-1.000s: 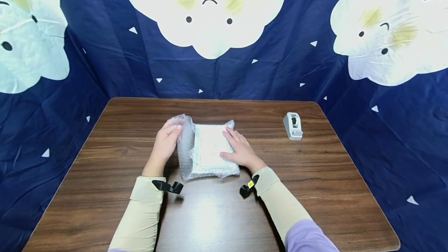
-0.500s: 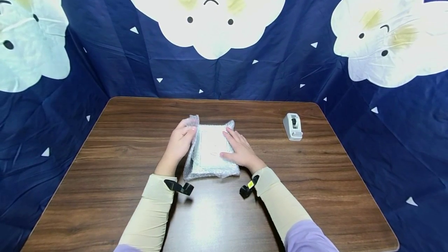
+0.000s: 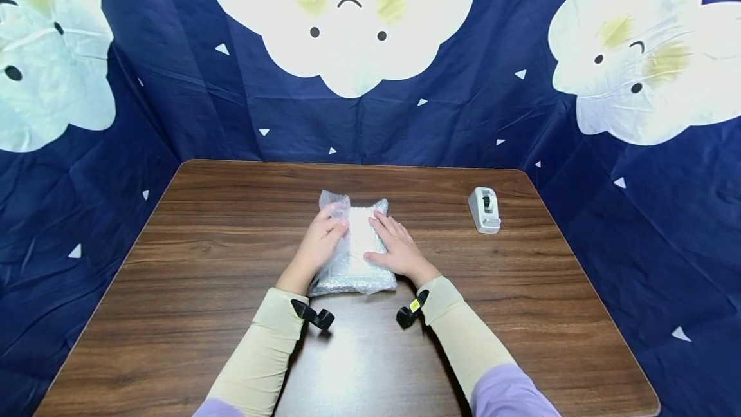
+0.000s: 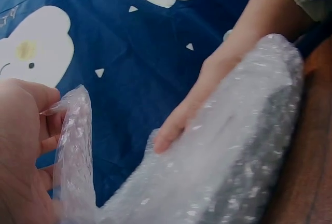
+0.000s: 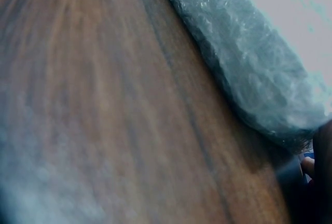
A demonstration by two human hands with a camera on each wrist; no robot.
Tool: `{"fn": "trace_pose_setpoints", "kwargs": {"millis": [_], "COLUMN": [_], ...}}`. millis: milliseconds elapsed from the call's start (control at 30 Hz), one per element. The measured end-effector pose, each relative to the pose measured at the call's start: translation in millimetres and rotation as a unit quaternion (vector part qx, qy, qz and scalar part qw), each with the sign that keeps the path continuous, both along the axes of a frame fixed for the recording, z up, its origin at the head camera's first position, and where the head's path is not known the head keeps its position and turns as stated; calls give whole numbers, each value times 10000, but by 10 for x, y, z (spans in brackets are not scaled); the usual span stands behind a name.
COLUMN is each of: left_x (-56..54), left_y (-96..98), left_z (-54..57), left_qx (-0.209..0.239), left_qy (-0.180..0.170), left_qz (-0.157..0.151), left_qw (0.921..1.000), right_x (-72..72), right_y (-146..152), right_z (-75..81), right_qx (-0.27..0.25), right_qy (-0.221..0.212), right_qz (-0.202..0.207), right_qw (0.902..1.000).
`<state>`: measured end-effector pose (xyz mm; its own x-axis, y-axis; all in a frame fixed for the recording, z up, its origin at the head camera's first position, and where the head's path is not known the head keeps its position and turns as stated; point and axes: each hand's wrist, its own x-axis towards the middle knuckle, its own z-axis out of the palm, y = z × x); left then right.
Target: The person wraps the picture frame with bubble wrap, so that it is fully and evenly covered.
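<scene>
A flat, whitish rectangular item (image 3: 361,243) wrapped in bubble wrap lies mid-table in the head view. My left hand (image 3: 322,240) pinches the loose left flap of the bubble wrap (image 3: 334,201) between thumb and fingers, and the flap stands folded over the item's left part. In the left wrist view the raised flap (image 4: 77,151) rises from the package, held at its top edge. My right hand (image 3: 399,250) rests with spread fingers on the item's right side. The right wrist view shows the package's wrapped near side (image 5: 249,53); the right hand is mostly outside that view.
A white tape dispenser (image 3: 484,210) stands on the wooden table (image 3: 231,211) at the back right. Behind the table hangs a dark blue cloth (image 3: 173,114) with white clouds. A black camera mount sits on each wrist.
My left hand has moved to the right, bringing the bubble wrap flap up and over the item's left part. The right hand has stayed in place on the package.
</scene>
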<state>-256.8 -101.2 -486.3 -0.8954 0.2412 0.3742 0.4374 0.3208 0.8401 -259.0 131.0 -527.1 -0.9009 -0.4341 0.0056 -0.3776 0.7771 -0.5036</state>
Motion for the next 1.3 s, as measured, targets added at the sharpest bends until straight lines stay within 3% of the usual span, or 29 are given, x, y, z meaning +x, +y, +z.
{"fn": "trace_pose_setpoints", "kwargs": {"millis": [367, 767, 1000, 1300], "left_x": [-9, -28, -23, 9], "left_y": [84, 43, 36, 40], "left_z": [-163, -339, -396, -355], "left_qx": [-628, -1129, -1985, -2623], "left_qy": [-182, -93, 336, 323], "left_qz": [-205, -316, -357, -607], "left_qw": [9976, 9931, 9789, 9625], "right_x": [-8, -1, 2, -14], "right_y": [3, 6, 21, -3], "right_z": [-10, -6, -26, -31], "right_qx": [42, 93, -10, -553], "right_qy": [48, 61, 253, 264], "right_qz": [29, 14, 52, -123], "right_qw": [10000, 9999, 9997, 9980]}}
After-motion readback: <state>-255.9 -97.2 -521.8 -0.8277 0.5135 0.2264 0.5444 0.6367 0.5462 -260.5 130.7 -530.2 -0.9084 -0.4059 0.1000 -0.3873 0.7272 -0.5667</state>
